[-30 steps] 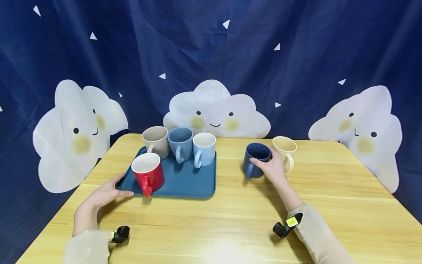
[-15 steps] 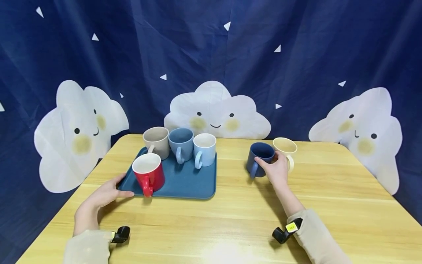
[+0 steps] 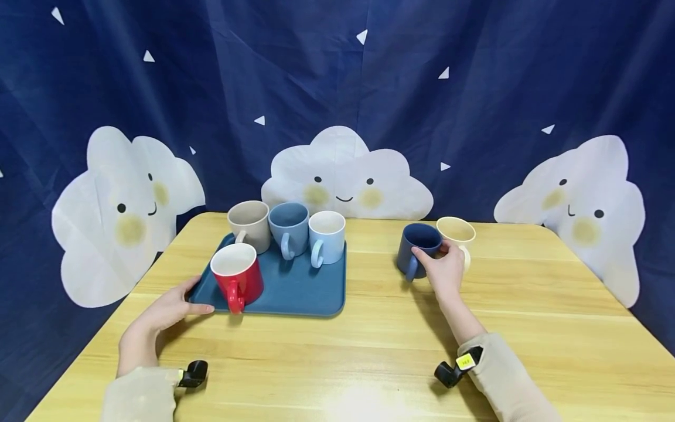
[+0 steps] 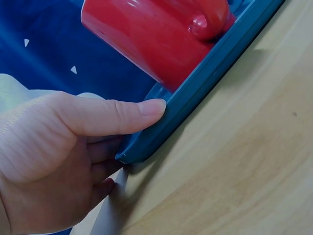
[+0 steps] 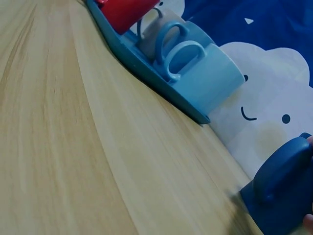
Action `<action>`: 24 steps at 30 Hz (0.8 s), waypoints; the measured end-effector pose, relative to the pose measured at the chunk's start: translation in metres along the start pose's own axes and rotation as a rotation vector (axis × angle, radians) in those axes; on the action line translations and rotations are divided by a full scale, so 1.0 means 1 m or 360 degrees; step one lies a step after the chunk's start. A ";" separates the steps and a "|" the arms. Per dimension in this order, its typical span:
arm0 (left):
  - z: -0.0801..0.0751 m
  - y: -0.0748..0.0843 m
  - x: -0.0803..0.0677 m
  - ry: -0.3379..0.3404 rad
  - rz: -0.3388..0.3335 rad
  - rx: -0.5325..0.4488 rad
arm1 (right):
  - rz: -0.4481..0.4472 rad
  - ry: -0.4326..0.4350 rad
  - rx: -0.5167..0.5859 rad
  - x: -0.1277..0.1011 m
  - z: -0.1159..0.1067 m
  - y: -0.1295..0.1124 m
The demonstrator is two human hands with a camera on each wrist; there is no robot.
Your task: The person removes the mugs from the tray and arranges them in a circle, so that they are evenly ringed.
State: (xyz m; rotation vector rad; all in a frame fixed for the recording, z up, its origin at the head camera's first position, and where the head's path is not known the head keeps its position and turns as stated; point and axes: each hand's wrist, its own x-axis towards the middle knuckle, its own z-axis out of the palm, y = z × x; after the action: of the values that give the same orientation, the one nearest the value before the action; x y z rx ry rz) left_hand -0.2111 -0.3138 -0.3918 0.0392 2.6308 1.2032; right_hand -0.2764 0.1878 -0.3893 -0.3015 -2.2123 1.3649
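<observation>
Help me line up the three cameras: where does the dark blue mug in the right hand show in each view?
Head: dark blue mug right of centre, the right hand gripping it, beside the cream mug.
Left wrist: not in it.
Right wrist: bottom right corner, cut by the edge.
Shared landmark: the blue tray, with the red mug on it.

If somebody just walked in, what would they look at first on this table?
Probably the bright red mug at the front left corner of the blue tray, with three paler mugs lined up behind it. The left hand grips that corner of the tray. Over to the right, the right hand holds a dark blue mug beside a cream mug.
</observation>
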 end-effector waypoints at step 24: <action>0.001 0.000 0.000 0.0002 0.0004 0.0003 | -0.0389 -0.0163 0.0229 -0.020 0.003 -0.054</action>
State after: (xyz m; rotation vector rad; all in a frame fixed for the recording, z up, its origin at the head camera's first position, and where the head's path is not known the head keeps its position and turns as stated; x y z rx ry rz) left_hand -0.2114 -0.3130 -0.3920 0.0422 2.6340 1.2021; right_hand -0.2566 0.1516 -0.3490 0.0905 -2.1347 1.4200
